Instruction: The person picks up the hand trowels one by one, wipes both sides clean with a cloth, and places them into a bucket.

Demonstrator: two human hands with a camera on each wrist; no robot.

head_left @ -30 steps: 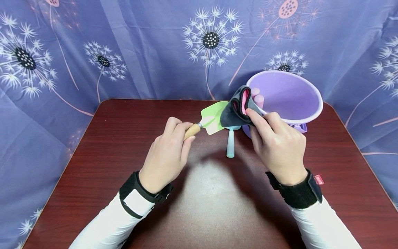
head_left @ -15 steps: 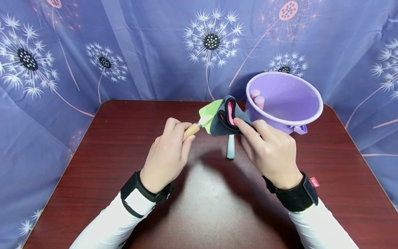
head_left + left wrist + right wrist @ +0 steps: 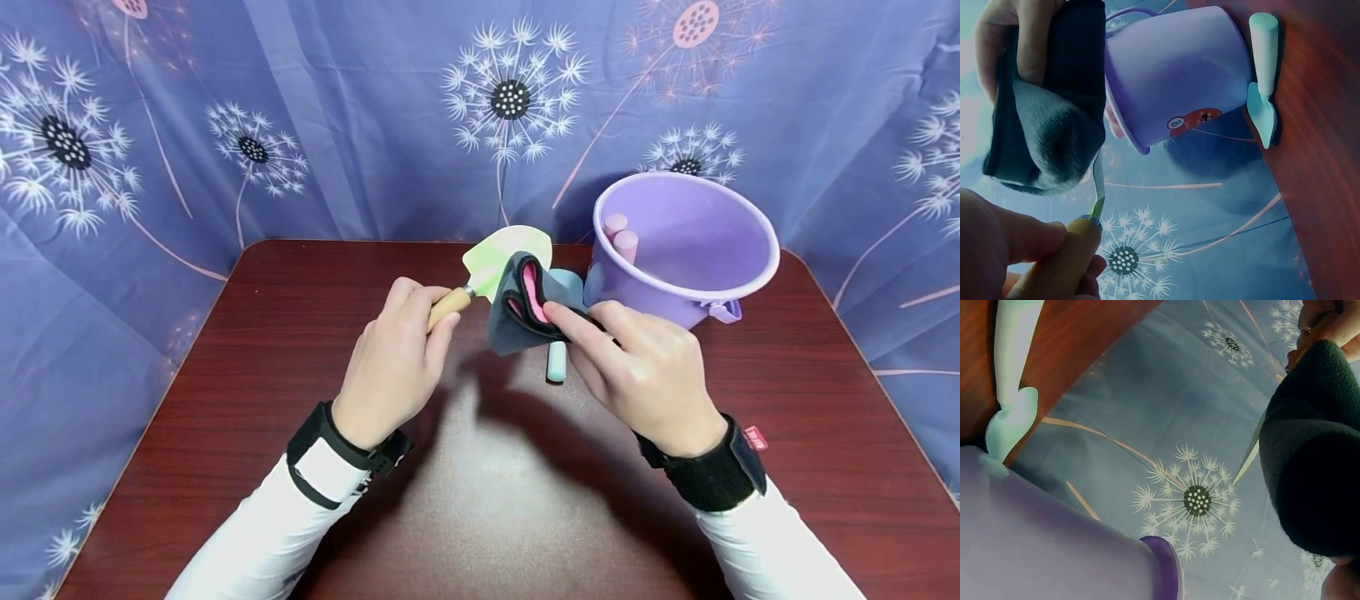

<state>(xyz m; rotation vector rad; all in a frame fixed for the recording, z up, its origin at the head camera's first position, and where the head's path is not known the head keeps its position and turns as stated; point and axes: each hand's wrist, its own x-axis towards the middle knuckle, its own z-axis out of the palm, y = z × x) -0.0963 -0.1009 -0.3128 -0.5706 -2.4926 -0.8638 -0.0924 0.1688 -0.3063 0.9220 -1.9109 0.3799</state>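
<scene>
My left hand point(image 3: 390, 358) grips the wooden handle of a light-green garden trowel point(image 3: 504, 248), raised over the table with its blade pointing away to the right. A folded dark grey cloth point(image 3: 510, 325) with a pink inner side is pinched in my right hand point(image 3: 648, 375). In the head view the cloth overlaps the near part of the trowel's blade. The left wrist view has the cloth point(image 3: 1060, 137) hiding most of the blade, just beyond the wooden handle point(image 3: 1063, 259). Below the cloth, a small light-blue trowel point(image 3: 557, 363) lies on the table, partly covered from above.
A purple bucket point(image 3: 774, 258) stands at the back right of the brown table point(image 3: 315, 300), close to the light-blue trowel. Two pink rounded ends point(image 3: 626, 245) show inside its left rim. A blue curtain point(image 3: 375, 117) with dandelion prints hangs behind the table.
My right hand has moved left and toward me with the cloth, away from the bucket. The green trowel has shifted slightly left and turned, so its blade shows broader.
</scene>
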